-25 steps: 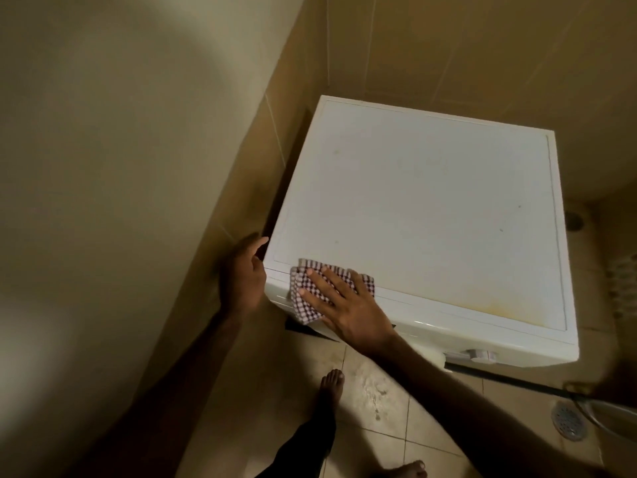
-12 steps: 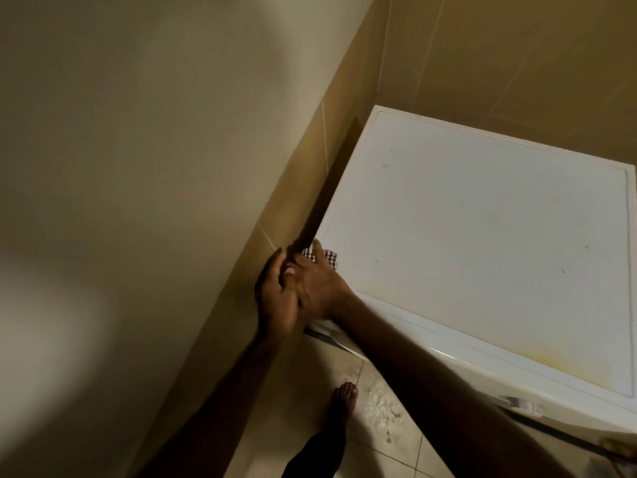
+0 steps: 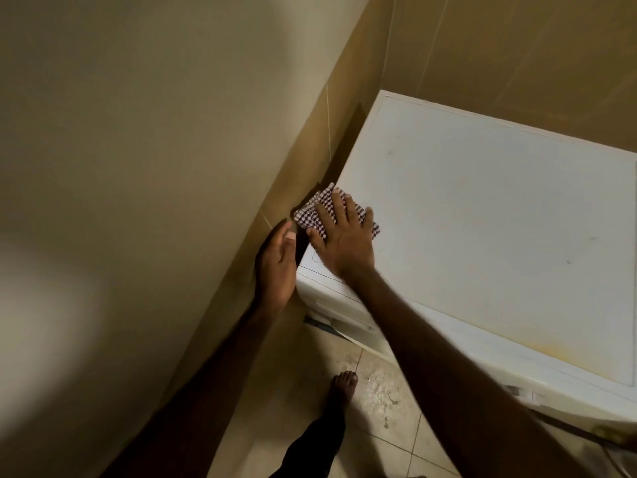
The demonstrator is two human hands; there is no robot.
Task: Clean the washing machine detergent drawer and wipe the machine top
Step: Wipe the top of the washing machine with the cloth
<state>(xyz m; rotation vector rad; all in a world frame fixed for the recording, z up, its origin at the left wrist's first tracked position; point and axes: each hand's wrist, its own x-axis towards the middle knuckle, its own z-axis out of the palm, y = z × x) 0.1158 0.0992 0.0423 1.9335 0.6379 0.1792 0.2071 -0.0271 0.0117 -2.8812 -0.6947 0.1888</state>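
The right hand [image 3: 339, 238] is lying flat on a checked cloth [image 3: 312, 215], and its fingers [image 3: 338, 205] are spread out wide and pressing it down. The cloth is sitting on the near left corner of the washing machine top [image 3: 499, 215], and one bit is hanging over the edge by the wall [image 3: 138, 167]. The left hand [image 3: 275, 267] is waiting just beside the machine's side, holding nothing, with its fingers straight and close together. The cloth looks soft, light and folded, so it will probably bunch up if pushed from one side. A flat palm in the middle should be keeping it smooth. The top looks hard and slippery, with yellow stains near the front.
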